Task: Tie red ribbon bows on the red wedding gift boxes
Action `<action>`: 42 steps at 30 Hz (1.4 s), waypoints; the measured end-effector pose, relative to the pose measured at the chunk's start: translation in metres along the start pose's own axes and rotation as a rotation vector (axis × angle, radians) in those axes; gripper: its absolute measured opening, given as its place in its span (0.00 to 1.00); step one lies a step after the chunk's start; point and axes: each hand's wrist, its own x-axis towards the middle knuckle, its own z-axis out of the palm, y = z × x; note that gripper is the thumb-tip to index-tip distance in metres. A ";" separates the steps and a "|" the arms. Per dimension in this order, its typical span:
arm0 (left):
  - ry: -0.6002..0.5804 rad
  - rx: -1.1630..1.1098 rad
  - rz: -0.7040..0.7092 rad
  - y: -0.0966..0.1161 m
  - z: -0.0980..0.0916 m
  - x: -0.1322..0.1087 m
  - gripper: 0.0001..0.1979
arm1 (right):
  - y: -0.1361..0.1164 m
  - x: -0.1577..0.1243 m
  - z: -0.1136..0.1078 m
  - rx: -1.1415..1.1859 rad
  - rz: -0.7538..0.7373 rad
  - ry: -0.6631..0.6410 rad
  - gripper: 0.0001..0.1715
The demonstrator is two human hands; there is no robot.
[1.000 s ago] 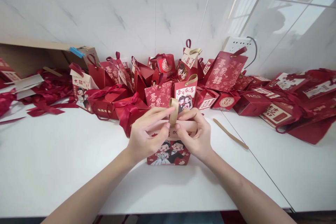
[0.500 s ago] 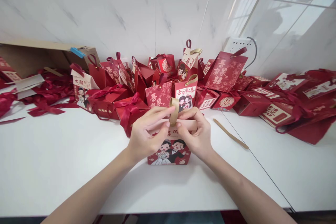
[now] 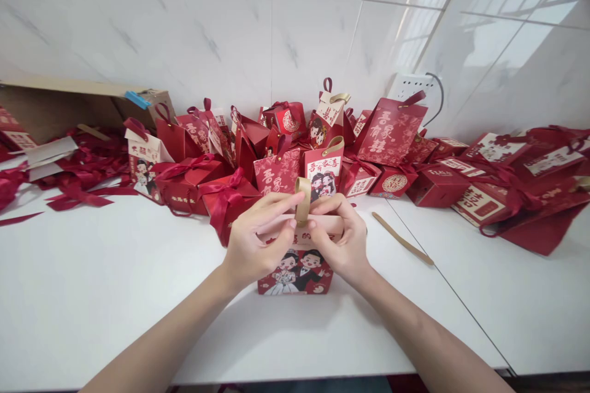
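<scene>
A red and cream gift box (image 3: 297, 273) with a cartoon bride and groom on its front stands upright on the white table (image 3: 221, 344). A gold ribbon loop (image 3: 303, 196) rises from the middle of its top edge. My left hand (image 3: 258, 239) pinches that top edge left of the loop, thumb in front, its index finger reaching the ribbon. On the other side of the loop, my right hand (image 3: 341, 236) grips the same edge between thumb and curled fingers. The fingertips behind the box are partly hidden.
Several finished-looking red gift boxes (image 3: 276, 172) crowd along the tiled wall. A loose gold ribbon strip (image 3: 402, 238) lies to the right. Dark red ribbons (image 3: 92, 159) spill by a cardboard box (image 3: 83, 95) at the left. A power strip (image 3: 410, 87) leans on the wall.
The view has tilted slightly, so the scene sits a little lower and further left. Both hands keep nearly the same hold on the box's top edge.
</scene>
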 end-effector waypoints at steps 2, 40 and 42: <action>0.001 0.007 -0.001 0.000 0.000 0.000 0.20 | -0.001 0.000 0.000 -0.002 0.002 -0.002 0.06; 0.012 0.002 0.012 0.001 0.001 0.001 0.20 | -0.002 -0.001 0.000 -0.048 0.069 0.008 0.05; 0.008 0.010 0.022 0.000 0.001 0.001 0.19 | -0.002 -0.001 -0.001 -0.052 0.036 -0.003 0.04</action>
